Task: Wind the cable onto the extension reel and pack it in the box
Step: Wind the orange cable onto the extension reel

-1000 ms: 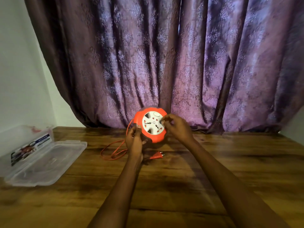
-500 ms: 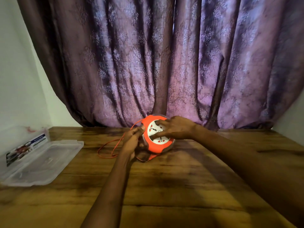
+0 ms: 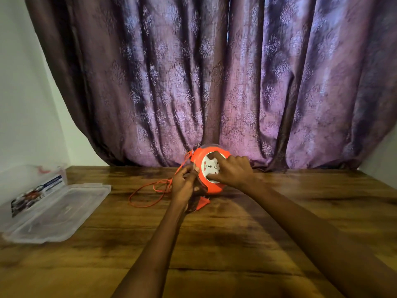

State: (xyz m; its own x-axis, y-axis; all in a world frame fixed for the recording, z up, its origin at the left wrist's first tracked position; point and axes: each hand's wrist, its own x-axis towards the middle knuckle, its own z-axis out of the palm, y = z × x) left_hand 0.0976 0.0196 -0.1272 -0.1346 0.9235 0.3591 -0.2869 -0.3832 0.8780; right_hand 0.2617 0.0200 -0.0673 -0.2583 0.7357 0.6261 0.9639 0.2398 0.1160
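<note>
A purple patterned curtain (image 3: pixel 214 82) hangs behind a dark wooden tabletop (image 3: pixel 214 244). At the tabletop's left edge lies an open clear plastic box (image 3: pixel 49 214) with a printed label inside. Near the curtain, a round orange extension reel (image 3: pixel 209 186) with a white socket face stands tilted on edge. The right hand (image 3: pixel 231 171) grips that white face, fingers curled over it. The left hand (image 3: pixel 183 183) pinches the thin orange cable (image 3: pixel 148 195) just beside the reel; the loose cable loops across the wood to the left. An orange plug (image 3: pixel 202 204) lies below the reel.
</note>
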